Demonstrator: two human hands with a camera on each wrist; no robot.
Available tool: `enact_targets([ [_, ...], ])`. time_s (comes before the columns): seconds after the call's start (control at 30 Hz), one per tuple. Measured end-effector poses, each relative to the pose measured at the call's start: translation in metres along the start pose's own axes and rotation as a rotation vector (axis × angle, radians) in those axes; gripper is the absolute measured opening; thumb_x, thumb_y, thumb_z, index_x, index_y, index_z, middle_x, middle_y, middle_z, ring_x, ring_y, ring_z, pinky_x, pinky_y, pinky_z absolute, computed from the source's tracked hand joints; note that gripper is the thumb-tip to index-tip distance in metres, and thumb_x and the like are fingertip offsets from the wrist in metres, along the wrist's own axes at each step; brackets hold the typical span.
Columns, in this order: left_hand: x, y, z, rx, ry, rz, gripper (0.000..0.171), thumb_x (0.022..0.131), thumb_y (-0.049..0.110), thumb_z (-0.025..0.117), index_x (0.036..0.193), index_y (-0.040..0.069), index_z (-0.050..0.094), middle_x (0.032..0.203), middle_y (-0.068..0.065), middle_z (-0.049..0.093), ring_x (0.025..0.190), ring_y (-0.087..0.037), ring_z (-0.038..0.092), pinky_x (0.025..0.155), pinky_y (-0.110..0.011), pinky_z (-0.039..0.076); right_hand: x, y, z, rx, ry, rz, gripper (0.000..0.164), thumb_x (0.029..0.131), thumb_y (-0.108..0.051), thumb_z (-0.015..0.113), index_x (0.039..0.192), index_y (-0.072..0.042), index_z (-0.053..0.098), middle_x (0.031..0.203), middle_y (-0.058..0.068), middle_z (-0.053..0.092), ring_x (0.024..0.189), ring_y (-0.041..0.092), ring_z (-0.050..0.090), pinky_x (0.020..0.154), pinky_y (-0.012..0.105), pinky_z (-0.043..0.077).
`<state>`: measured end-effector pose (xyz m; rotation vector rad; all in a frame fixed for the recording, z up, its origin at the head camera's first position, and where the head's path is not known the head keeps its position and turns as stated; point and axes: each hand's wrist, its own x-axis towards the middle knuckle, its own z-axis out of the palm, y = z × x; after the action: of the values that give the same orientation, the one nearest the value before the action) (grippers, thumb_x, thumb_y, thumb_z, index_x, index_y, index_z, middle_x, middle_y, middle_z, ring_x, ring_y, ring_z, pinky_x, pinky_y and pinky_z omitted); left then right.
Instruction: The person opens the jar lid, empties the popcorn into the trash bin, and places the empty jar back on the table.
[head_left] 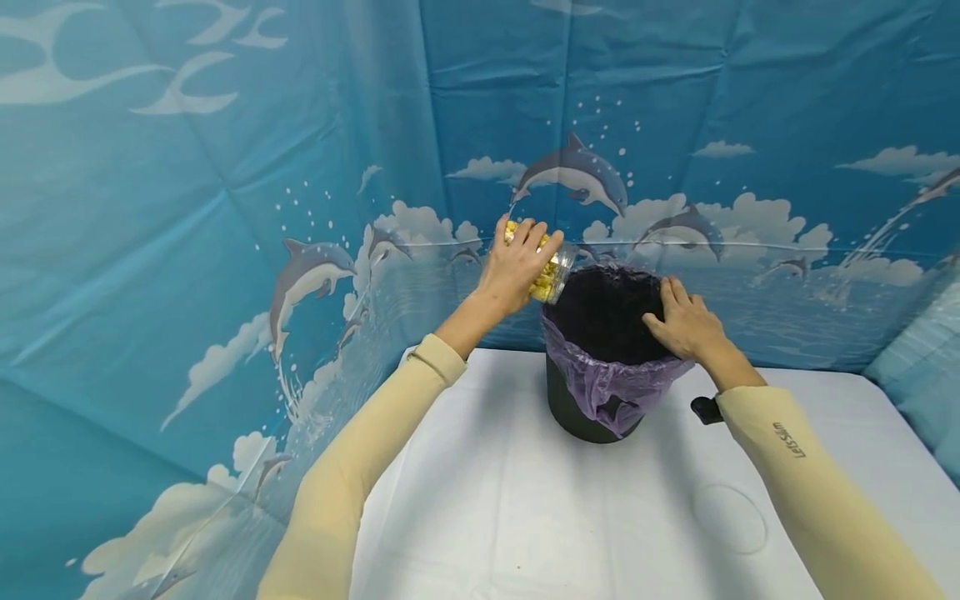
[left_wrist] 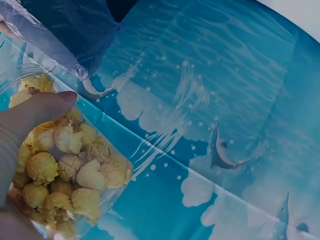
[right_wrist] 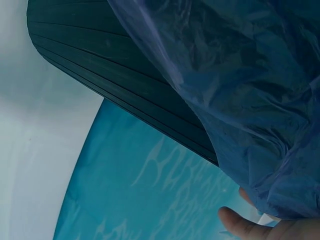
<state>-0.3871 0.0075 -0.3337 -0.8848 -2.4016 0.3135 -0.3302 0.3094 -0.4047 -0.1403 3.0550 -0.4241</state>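
Observation:
My left hand (head_left: 517, 265) grips a clear plastic jar of yellow popcorn (head_left: 545, 279) and holds it tipped on its side, its mouth at the left rim of a black trash can (head_left: 566, 392). In the left wrist view, the thumb presses across the jar wall and popcorn (left_wrist: 70, 170) packs the jar. A thin purple trash bag (head_left: 611, 387) lines the can and hangs in folds over its rim. My right hand (head_left: 686, 321) holds the can's right rim, over the bag's edge. In the right wrist view, the bag (right_wrist: 240, 100) partly hides its fingers.
The can stands on a white table (head_left: 480, 517) near its back edge. Blue sheeting printed with dolphins (head_left: 573, 175) rises behind and to the left. A thin pale ring (head_left: 731, 518) shows on the table at right. A black object (head_left: 707, 410) sits beneath the right wrist.

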Motion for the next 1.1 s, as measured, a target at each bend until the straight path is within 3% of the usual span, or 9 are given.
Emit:
enact_targets([
  [0.2,0.002,0.006,0.000,0.096,-0.012,0.070,0.085,0.087,0.030,0.084,0.156,0.023,0.035,0.157,-0.009,0.041,0.150,-0.030,0.037,0.126,-0.061,0.026,-0.001,0.002,-0.001,-0.003,-0.008,-0.002,0.080,0.110,-0.038,0.035,0.160,0.010,-0.005,0.167,0.036,-0.005,0.146,0.066,0.012,0.114,0.078,0.024],
  [0.43,0.002,0.013,0.001,0.099,-0.012,0.106,0.079,0.092,0.022,0.080,0.156,0.022,0.034,0.159,-0.009,0.041,0.152,-0.031,0.036,0.128,-0.061,0.023,-0.002,0.003,-0.002,-0.001,-0.007,-0.010,0.081,0.110,-0.036,0.038,0.160,0.011,-0.005,0.166,0.037,-0.004,0.145,0.067,0.011,0.115,0.078,0.023],
  [0.63,0.001,0.014,0.001,0.160,-0.037,0.132,0.087,0.090,0.026,0.081,0.159,0.023,0.029,0.163,-0.008,0.036,0.155,-0.031,0.032,0.129,-0.060,0.021,-0.003,0.001,-0.001,-0.011,-0.018,-0.017,0.081,0.110,-0.033,0.040,0.160,0.011,-0.004,0.166,0.038,-0.002,0.144,0.068,0.012,0.115,0.077,0.024],
  [1.1,0.002,0.022,0.009,0.228,0.098,0.192,0.075,0.091,0.028,0.080,0.153,0.024,0.038,0.158,-0.007,0.043,0.151,-0.029,0.036,0.128,-0.056,0.025,-0.003,-0.001,-0.002,-0.031,-0.020,-0.009,0.081,0.108,-0.031,0.042,0.160,0.011,-0.003,0.166,0.038,-0.001,0.144,0.067,0.015,0.113,0.076,0.028],
])
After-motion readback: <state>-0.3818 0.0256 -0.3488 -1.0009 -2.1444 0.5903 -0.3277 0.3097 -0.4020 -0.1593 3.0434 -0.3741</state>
